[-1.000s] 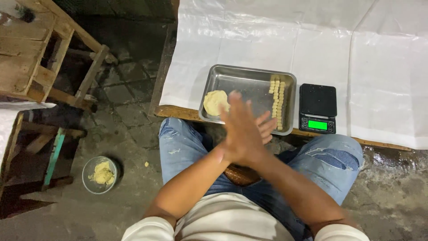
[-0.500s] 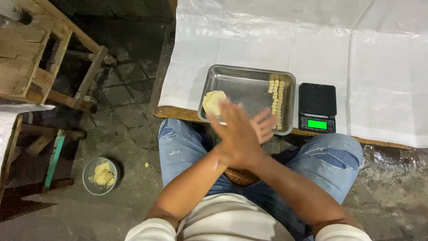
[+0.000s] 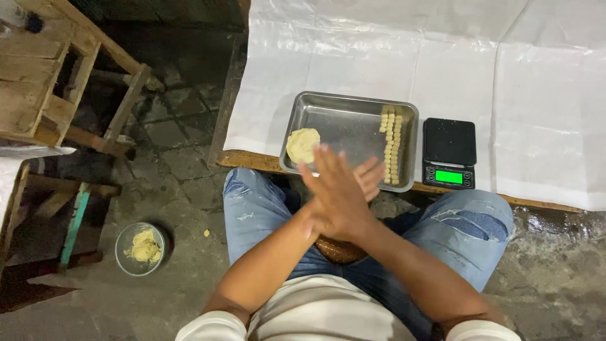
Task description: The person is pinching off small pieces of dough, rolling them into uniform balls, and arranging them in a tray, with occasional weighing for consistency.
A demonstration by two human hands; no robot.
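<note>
My right hand [image 3: 334, 196] lies flat on top of my left hand [image 3: 371, 174], palms pressed together above my lap, fingers straight. Anything between the palms is hidden. Just beyond the fingertips stands a steel tray [image 3: 341, 104] at the table's near edge. A flattened lump of pale dough [image 3: 303, 144] rests in the tray's left corner. Two rows of several small dough pieces [image 3: 392, 148] line its right side. Neither hand touches the tray.
A black digital scale [image 3: 449, 151] with a lit green display sits right of the tray on a white plastic sheet [image 3: 353, 50]. A small bowl [image 3: 122, 243] with dough scraps stands on the stone floor at left. Wooden frames [image 3: 38, 82] fill the far left.
The palms have slid against each other; the upper hand's fingers have shifted slightly left and forward. Tray, scale and bowl have not moved.
</note>
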